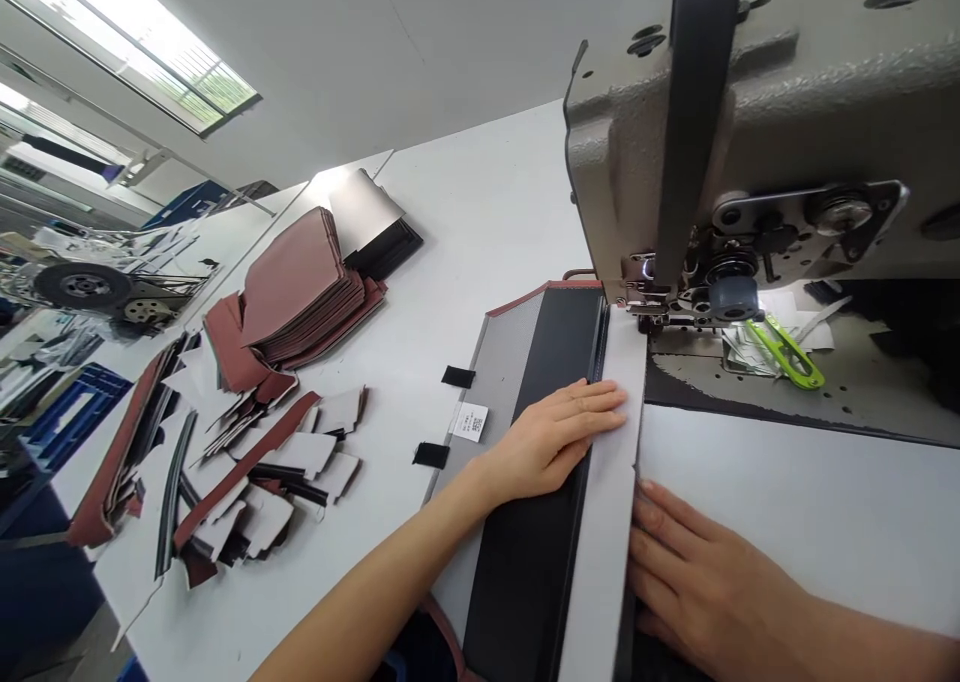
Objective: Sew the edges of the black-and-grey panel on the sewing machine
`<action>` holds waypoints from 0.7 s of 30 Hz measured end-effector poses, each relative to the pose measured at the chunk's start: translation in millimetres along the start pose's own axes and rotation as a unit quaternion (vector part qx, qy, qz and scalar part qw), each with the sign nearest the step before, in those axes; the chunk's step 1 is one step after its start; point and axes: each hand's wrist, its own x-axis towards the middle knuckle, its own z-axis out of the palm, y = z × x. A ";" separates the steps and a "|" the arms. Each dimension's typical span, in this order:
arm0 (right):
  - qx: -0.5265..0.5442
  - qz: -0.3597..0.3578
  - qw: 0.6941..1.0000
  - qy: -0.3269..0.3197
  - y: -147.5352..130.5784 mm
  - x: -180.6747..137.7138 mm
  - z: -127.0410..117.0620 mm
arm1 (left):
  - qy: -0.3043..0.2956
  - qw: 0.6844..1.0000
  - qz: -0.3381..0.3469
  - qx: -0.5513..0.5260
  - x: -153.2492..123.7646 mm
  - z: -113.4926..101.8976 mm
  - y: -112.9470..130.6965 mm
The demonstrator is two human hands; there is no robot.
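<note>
Panel lies on counter, well in from its left edge, far end at machine. Left hand flat across it, fingers together, tips on white strip; right hand at strip's edge, fingers slightly spread, cannot tell if pinching.

Both forearms are bare and slender, with narrow wrists and slim fingers.

Left hand on panel, sewing machine
</note>
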 end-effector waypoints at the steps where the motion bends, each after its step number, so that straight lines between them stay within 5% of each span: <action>1: 0.006 0.003 1.000 0.012 -3.9 -0.6 2.0 | -0.004 1.000 0.003 0.015 0.7 0.9 0.6; 12: 0.005 -0.001 0.999 0.042 -10.1 1.0 2.6 | -0.054 0.990 0.001 0.129 6.4 1.3 2.2; 21: 0.036 0.012 0.999 -0.006 5.0 6.7 -7.4 | -0.061 0.985 -0.024 0.158 21.5 -0.8 -7.1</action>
